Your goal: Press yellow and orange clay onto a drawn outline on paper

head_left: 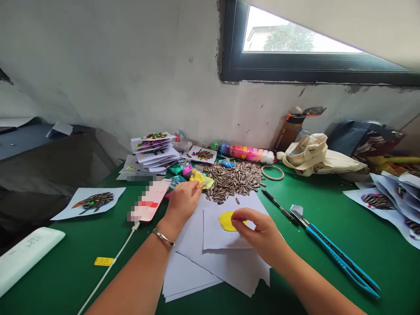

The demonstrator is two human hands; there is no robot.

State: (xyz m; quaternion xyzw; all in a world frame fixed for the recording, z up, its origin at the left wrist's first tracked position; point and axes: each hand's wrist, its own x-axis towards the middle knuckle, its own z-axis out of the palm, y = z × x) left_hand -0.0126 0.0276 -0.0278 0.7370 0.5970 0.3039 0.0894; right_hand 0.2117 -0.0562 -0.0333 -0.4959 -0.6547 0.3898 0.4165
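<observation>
Left hand (182, 202) is out over the top of the white paper sheets (210, 258), fingers pinched on a small yellow clay packet (202, 179) at the near edge of the sunflower seed pile (234, 179). Silver bracelet (163, 237) on that wrist.

Right hand (259, 232) rests on the top sheet, thumb and forefinger pinched narrow just beside the yellow clay blob (228, 221) pressed flat on the paper; can't tell if a seed is between the fingertips.

Around them on the green counter (65, 271):
- phone (151, 200) left of the left hand, white cable (108, 269) plugged in
- blue scissors (337, 253) and a black pen (278, 206) to the right of the sheets
- row of coloured clay pots (246, 152) behind the seeds, tape ring (272, 172) just right of the pile
- stack of finished seed pictures (154, 151) back left, one loose seed picture (90, 202) far left
- cloth bag (315, 155) and bottle (292, 127) near the wall
</observation>
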